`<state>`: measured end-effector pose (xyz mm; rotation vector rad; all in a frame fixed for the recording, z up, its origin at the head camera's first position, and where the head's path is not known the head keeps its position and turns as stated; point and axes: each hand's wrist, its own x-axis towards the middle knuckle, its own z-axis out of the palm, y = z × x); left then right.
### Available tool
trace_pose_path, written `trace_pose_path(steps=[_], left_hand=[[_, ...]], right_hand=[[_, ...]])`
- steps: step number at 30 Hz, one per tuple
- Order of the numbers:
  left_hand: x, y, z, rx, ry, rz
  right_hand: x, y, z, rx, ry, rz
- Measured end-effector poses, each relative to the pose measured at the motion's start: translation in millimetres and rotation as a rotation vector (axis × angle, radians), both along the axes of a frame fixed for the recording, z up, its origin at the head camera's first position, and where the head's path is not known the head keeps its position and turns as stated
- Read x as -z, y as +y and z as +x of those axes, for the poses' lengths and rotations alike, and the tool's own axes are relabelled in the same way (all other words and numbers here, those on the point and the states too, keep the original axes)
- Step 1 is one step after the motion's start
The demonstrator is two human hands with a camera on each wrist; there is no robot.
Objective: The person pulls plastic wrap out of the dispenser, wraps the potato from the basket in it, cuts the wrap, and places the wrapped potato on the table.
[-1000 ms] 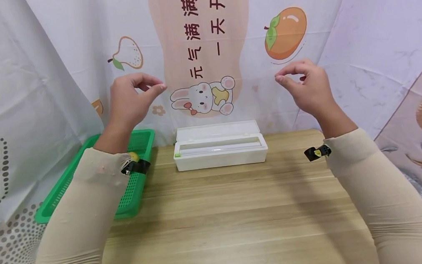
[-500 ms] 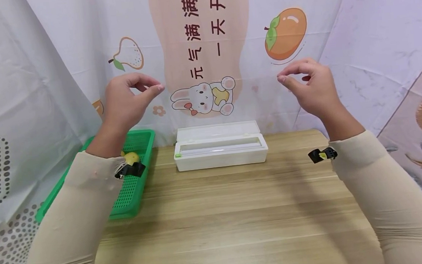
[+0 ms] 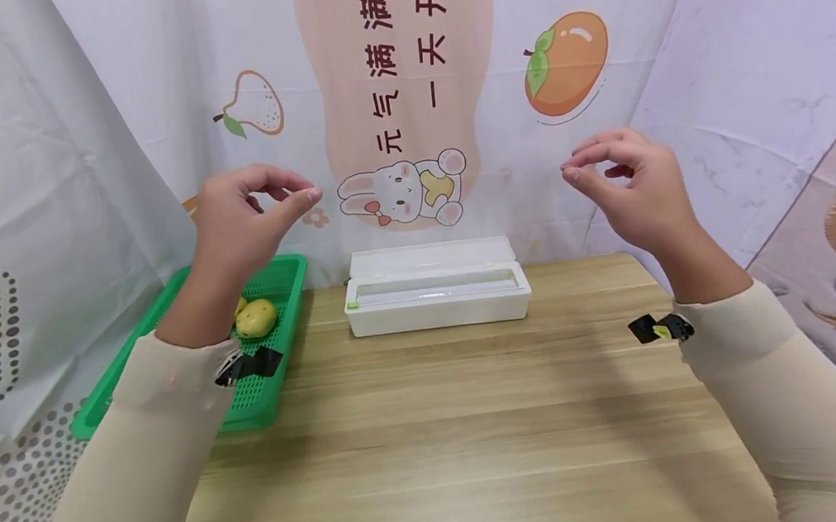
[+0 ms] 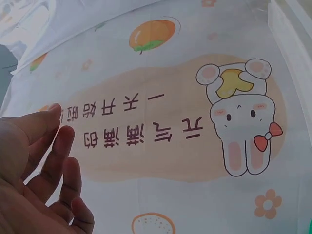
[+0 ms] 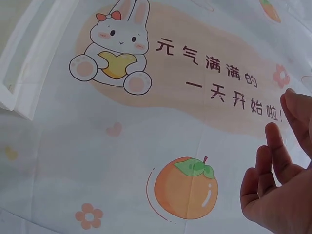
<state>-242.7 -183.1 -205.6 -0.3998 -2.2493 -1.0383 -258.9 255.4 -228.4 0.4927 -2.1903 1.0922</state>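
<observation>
Head view: left hand (image 3: 241, 218) and right hand (image 3: 639, 188) hover loosely curled, grasping nothing visible; the white box (image 3: 438, 316) sits on the table (image 3: 432, 425) below and between them, lid (image 3: 428, 257) tipped back, presumably leaving its slot (image 3: 435, 285) accessible

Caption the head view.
Bare left hand and right hand hover above a wood-grain table bearing an open white rectangular box.

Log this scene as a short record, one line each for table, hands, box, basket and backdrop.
Table: wood-grain top
Left hand: raised, loosely curled, nothing seen in it
Right hand: raised, loosely curled, nothing seen in it
White box: on the table's far side, lid up
Green basket: at the left, holding a yellow potato-like item
Cloth: behind, printed with rabbit, fruit and writing
</observation>
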Motion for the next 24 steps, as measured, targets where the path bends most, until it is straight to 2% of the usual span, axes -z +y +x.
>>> trace_pose_path(steps=[3,7,14,19,24], left_hand=[[3.0,-0.7,9.8,0.027,-0.012,0.014],[7.8,-0.1,25.5,0.06,-0.054,0.012],[22.2,-5.0,52.4,0.111,-0.026,-0.061],[36.0,-10.8,73.4,0.176,0.012,-0.126],[54.0,-15.9,95.3,0.237,0.012,-0.188]], right_hand=[[4.1,2,9.3,-0.013,0.015,0.009],[11.7,5,22.3,-0.072,0.065,0.013],[26.3,9,48.3,-0.152,0.114,0.036],[37.0,12,70.0,-0.206,0.105,0.076],[50.6,15,90.8,-0.233,0.095,0.126]])
